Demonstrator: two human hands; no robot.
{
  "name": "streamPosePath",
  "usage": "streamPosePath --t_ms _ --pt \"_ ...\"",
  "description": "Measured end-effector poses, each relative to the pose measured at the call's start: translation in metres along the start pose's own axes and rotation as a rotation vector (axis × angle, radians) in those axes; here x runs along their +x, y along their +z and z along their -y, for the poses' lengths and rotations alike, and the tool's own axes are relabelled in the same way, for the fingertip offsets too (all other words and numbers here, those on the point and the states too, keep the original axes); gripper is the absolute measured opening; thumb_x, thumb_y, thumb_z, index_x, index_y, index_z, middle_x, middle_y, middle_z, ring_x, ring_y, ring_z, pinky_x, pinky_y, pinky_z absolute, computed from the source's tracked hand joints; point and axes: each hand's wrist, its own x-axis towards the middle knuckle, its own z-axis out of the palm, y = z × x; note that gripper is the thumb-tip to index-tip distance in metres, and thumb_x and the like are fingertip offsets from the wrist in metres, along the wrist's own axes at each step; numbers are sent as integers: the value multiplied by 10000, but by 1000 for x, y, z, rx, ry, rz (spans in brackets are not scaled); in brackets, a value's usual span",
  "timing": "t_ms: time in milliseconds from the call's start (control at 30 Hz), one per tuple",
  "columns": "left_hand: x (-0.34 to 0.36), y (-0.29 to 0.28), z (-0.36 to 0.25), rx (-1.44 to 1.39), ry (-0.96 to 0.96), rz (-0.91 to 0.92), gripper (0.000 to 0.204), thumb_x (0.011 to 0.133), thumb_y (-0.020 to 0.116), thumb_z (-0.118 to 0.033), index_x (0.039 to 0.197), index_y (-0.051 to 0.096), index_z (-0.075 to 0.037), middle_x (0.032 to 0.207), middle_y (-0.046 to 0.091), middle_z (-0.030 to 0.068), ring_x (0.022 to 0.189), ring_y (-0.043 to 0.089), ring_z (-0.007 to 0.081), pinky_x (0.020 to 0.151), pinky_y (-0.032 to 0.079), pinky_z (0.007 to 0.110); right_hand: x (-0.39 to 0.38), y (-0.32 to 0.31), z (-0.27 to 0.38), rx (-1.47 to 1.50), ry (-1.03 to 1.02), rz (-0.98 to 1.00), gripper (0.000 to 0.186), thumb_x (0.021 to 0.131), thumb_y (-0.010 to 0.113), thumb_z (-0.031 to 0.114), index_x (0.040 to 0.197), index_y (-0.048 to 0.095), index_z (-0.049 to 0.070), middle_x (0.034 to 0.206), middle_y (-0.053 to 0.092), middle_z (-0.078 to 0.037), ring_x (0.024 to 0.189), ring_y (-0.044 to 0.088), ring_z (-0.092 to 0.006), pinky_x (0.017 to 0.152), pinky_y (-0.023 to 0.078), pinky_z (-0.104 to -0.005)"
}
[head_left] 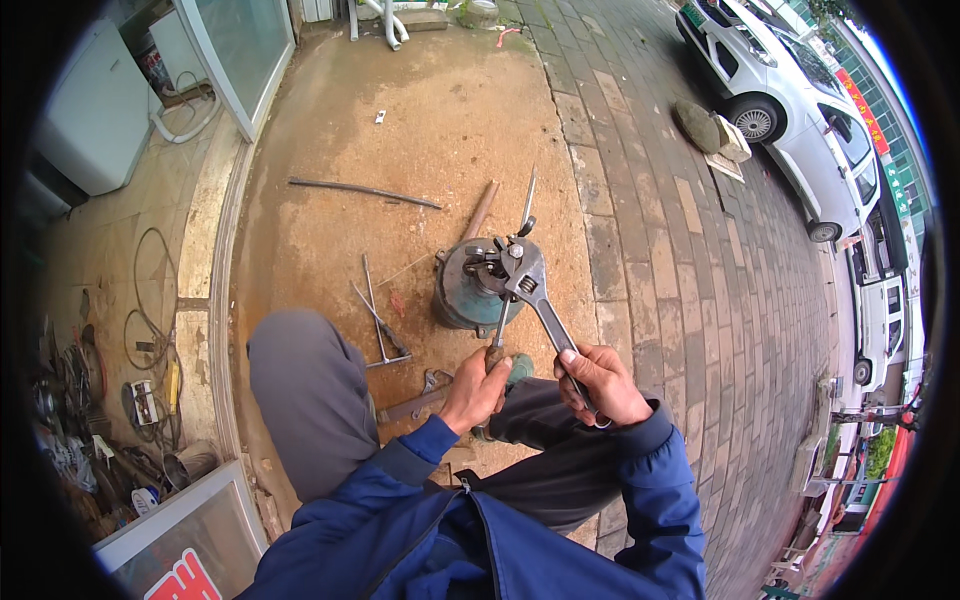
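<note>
My right hand (607, 384) is wrapped round the handle of an adjustable wrench (546, 312). The wrench's jaws sit at a bolt or nut on top of a round, dark green metal machine part (462, 297), which stands on the ground before my knees. My left hand (474, 391) grips the brown handle of a screwdriver (496, 352). Its shaft points up to the same machine part, close beside the wrench head; where the tip rests I cannot tell. Black fittings cover part of the machine's top.
Left of the machine lie a T-shaped tool (381, 330) and a dark bar (365, 191). A rusty pipe (481, 208) lies behind it, and a hammer (415, 401) near my legs. A glass door (232, 60) and cluttered tools stand left. White cars (780, 110) are parked right.
</note>
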Motion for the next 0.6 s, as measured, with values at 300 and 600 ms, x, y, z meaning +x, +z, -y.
streamPosePath --t_ms 300,600 --pt "-8 8 3 1033 295 -384 314 1028 524 -334 988 554 -24 720 568 44 622 565 139 595 487 309 66 185 -59 547 -315 -410 276 1095 431 300 1001 471 44 605 489 -74 403 452 -169 348 361 -288" --pt "5 4 9 -29 87 27 274 993 572 -261 881 528 -15 616 555 39 465 544 137 443 434 318 -21 69 -54 208 -208 -190 314 1095 441 284 959 525 13 544 481 -67 357 423 -157 356 354 -273"
